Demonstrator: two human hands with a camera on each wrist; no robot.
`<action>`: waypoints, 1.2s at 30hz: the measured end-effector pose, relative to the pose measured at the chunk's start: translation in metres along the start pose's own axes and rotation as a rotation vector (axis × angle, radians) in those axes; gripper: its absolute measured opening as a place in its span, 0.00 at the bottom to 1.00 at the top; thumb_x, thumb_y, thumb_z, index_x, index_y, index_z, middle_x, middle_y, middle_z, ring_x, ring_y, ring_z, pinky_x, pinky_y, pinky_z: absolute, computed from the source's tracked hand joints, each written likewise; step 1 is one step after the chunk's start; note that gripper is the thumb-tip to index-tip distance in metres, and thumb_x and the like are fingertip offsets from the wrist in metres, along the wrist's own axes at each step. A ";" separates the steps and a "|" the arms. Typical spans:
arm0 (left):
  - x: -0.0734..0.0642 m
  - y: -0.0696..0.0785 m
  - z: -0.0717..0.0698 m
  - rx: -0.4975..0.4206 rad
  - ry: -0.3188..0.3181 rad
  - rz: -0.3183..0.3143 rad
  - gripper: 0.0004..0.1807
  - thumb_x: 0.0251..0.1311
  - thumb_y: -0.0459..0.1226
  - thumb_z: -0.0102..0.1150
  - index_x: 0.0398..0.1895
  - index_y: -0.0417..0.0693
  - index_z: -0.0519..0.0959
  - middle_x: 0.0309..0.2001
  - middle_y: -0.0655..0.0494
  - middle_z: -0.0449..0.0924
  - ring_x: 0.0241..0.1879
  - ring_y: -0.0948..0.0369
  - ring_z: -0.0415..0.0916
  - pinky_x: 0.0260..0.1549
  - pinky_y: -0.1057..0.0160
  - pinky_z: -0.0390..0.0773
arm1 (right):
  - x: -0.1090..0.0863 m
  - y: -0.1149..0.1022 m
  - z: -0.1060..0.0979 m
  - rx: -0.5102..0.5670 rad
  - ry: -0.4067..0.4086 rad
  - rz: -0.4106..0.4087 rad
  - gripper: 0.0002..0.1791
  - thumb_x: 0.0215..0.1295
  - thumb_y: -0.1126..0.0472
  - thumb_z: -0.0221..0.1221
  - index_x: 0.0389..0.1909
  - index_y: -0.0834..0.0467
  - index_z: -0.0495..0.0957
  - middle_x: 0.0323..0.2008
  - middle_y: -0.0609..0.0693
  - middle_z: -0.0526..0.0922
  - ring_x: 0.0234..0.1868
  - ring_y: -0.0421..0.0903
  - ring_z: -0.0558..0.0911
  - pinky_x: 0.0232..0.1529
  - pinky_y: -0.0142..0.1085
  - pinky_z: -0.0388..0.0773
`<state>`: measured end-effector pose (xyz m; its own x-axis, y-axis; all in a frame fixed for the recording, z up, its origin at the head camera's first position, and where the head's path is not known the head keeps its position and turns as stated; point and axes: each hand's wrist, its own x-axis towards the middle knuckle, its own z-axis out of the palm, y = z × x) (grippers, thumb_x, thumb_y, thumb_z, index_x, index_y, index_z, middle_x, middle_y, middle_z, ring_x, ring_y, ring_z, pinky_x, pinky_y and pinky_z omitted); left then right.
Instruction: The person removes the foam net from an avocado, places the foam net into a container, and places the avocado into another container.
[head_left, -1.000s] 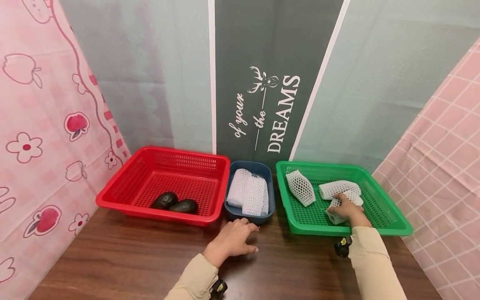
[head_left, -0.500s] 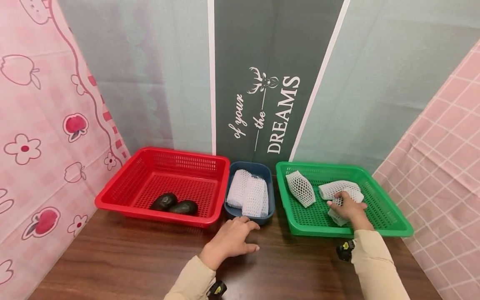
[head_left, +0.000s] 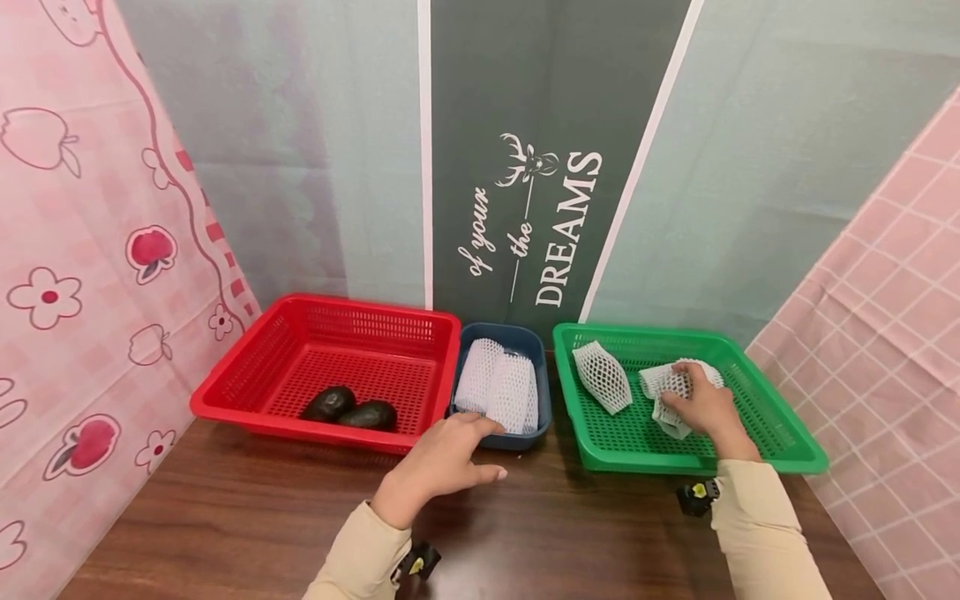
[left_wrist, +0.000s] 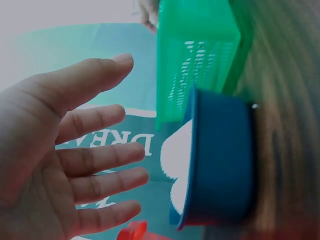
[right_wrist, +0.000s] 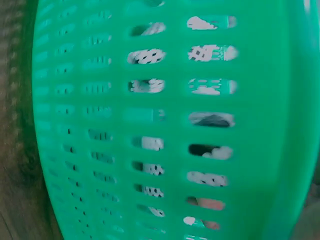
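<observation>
My right hand (head_left: 708, 408) is inside the green basket (head_left: 622, 460), its thumb and fingers gripping a white foam net sleeve (head_left: 673, 385). Part of that sleeve is hidden by the hand. Behind it lies another foam net sleeve, partly covered, and a third netted piece (head_left: 602, 377) rests at the basket's left side. My left hand (head_left: 438, 458) hovers at the front of a blue bin (head_left: 542, 417) holding white foam nets (head_left: 512, 392). In the left wrist view the left hand's fingers are spread and hold nothing. Through the green basket's slots, the right wrist view shows white mesh and dark patches.
A red basket (head_left: 247, 417) stands left of the blue bin, with two dark avocados (head_left: 371, 414) near its front wall. All three containers stand in a row on a brown wooden table (head_left: 570, 533), against a printed curtain (head_left: 495, 83).
The right hand has turned and moved slightly up, shifting the foam net sleeve left against the one behind. My left hand has moved a little left and closer over the blue bin's front rim.
</observation>
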<state>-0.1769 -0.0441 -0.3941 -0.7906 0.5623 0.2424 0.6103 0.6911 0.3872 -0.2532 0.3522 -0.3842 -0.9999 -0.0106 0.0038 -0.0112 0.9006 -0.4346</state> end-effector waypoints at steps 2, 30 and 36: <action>-0.001 -0.002 -0.004 -0.018 0.002 -0.009 0.26 0.48 0.49 0.68 0.50 0.48 0.79 0.46 0.55 0.77 0.46 0.59 0.73 0.45 0.59 0.74 | 0.000 -0.003 -0.001 -0.002 0.019 -0.004 0.35 0.65 0.50 0.53 0.65 0.64 0.53 0.54 0.80 0.59 0.51 0.82 0.55 0.38 0.63 0.65; -0.015 -0.001 -0.007 -0.007 0.056 0.061 0.24 0.49 0.48 0.67 0.49 0.47 0.79 0.46 0.55 0.77 0.45 0.59 0.74 0.45 0.59 0.73 | -0.020 -0.025 -0.004 0.015 0.036 -0.047 0.41 0.61 0.50 0.58 0.67 0.68 0.51 0.53 0.80 0.63 0.50 0.75 0.65 0.40 0.62 0.67; -0.021 -0.001 -0.010 -0.009 0.071 0.068 0.24 0.49 0.48 0.68 0.48 0.47 0.79 0.44 0.56 0.78 0.44 0.59 0.74 0.43 0.60 0.74 | -0.025 -0.032 -0.001 0.034 0.064 -0.015 0.46 0.58 0.49 0.60 0.65 0.74 0.50 0.52 0.81 0.62 0.50 0.74 0.66 0.42 0.62 0.66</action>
<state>-0.1617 -0.0612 -0.3912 -0.7488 0.5744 0.3305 0.6627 0.6477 0.3758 -0.2282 0.3238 -0.3697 -0.9977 0.0049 0.0681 -0.0273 0.8854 -0.4641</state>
